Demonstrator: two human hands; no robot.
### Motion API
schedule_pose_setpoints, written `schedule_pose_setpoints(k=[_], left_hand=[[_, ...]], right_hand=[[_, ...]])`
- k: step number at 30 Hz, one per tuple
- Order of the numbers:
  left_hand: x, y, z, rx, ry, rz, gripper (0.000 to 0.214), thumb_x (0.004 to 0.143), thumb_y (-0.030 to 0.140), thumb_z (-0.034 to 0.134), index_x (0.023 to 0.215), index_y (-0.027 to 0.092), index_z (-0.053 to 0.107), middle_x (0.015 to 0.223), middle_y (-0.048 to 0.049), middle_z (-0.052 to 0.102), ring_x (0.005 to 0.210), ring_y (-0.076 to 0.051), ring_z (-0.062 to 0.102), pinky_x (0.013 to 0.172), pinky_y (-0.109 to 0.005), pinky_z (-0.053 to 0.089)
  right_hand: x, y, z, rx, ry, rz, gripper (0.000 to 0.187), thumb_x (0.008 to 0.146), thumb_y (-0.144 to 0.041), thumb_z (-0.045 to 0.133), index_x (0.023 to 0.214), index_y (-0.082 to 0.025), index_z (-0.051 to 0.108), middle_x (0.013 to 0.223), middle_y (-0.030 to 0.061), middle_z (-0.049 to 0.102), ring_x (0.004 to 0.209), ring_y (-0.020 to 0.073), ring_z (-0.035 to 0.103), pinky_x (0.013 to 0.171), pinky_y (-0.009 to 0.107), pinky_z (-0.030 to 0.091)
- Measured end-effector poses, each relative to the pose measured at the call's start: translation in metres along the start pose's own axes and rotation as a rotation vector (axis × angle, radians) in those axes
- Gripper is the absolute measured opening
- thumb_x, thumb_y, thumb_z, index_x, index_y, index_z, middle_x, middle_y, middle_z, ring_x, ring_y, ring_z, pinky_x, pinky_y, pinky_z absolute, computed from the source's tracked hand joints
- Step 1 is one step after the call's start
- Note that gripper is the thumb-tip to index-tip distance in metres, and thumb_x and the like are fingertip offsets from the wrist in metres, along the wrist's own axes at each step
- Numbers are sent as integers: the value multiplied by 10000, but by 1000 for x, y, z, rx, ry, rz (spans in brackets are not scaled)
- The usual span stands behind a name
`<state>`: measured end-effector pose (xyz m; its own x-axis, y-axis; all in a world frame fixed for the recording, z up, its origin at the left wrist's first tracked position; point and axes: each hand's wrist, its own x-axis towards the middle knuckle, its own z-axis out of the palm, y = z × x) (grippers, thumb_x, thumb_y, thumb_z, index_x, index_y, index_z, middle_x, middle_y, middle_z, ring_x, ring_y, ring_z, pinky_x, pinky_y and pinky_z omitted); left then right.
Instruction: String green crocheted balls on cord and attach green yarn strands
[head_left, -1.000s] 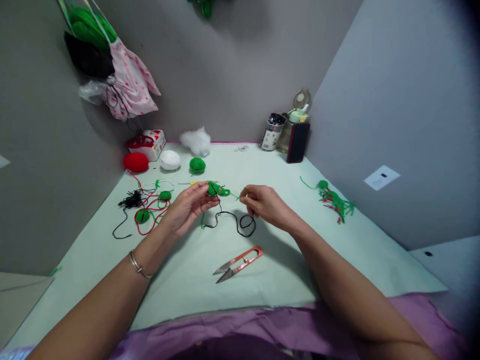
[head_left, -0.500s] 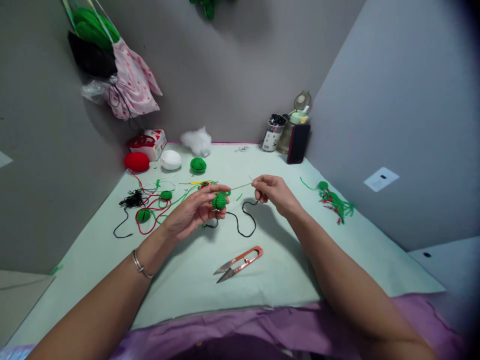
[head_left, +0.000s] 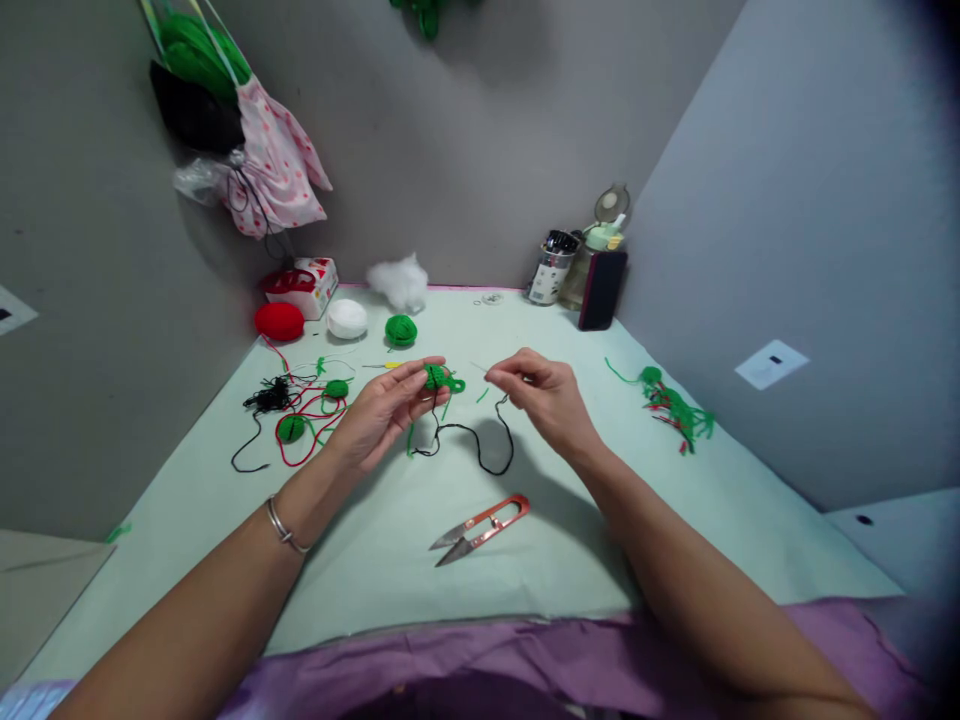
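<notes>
My left hand [head_left: 379, 415] pinches a small green crocheted ball [head_left: 435, 377] between thumb and fingertips, a little above the pale green table mat [head_left: 525, 560]. A black yarn strand [head_left: 472, 440] hangs from the ball and loops on the mat. My right hand [head_left: 544, 395] is closed in a pinch on a thin needle [head_left: 480, 368] that points left toward the ball, a few centimetres from it. Short green yarn ends [head_left: 448, 405] dangle between the hands.
Orange thread snips [head_left: 480, 528] lie on the mat in front of the hands. Left are tangled red, black and green yarn [head_left: 296, 415] and red [head_left: 279, 321], white [head_left: 347, 318] and green [head_left: 400, 330] balls. Green crocheted pieces [head_left: 671, 405] lie right; a cup and phone [head_left: 600, 290] stand at the back.
My right hand came back left and down toward the ball after pulling the yarn out to the right. My left hand raised the ball slightly and turned it.
</notes>
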<state>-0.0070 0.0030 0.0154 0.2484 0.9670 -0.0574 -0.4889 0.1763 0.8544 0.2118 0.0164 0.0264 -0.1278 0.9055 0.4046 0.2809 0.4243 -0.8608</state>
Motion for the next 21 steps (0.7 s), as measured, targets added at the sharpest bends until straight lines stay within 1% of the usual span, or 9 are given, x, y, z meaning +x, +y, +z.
schedule_pose_setpoints(k=[2,3,6,11,17,21], left_hand=[[0,-2,0,12,-5,6,225,881,185,694,1092,120,735,999,-71,739,859,-136,709,933,-272,566],[1,-3,-1,22,-11,13,230,877,189,699,1094,123,735,1017,-70,737,866,-137,707,938,-276,563],[2,-7,-2,68,-32,41,257,866,206,717,1111,131,732,1065,-73,731,901,-139,696,961,-290,547],[2,-9,-3,116,-50,48,287,846,241,743,1118,151,735,1061,-70,736,947,-157,683,1007,-336,514],[0,-8,0,162,-47,70,286,818,262,767,1085,161,749,1051,-69,733,957,-173,673,1018,-371,502],[1,-11,-3,198,-54,97,320,813,291,777,1108,172,744,1040,-66,728,958,-180,675,1035,-386,491]], right_hand=[[-8,-7,8,-74,-69,-105,113,884,-256,669,858,-192,758,727,-4,566,615,100,481,595,261,398],[-11,-9,11,-103,-98,-145,122,904,-227,644,909,-197,762,728,-8,550,623,100,486,607,261,401],[-16,-9,15,-172,-142,-205,152,923,-179,619,976,-197,761,724,-14,523,630,101,489,616,257,400],[-19,-8,16,-246,-168,-206,151,932,-186,618,972,-193,762,720,-13,517,598,99,478,600,253,394],[-19,-7,17,-300,-187,-193,157,937,-195,596,950,-205,753,723,-9,530,588,100,474,595,253,383],[-20,-9,17,-320,-190,-190,157,923,-171,594,918,-197,749,710,-10,540,584,97,473,592,250,371]])
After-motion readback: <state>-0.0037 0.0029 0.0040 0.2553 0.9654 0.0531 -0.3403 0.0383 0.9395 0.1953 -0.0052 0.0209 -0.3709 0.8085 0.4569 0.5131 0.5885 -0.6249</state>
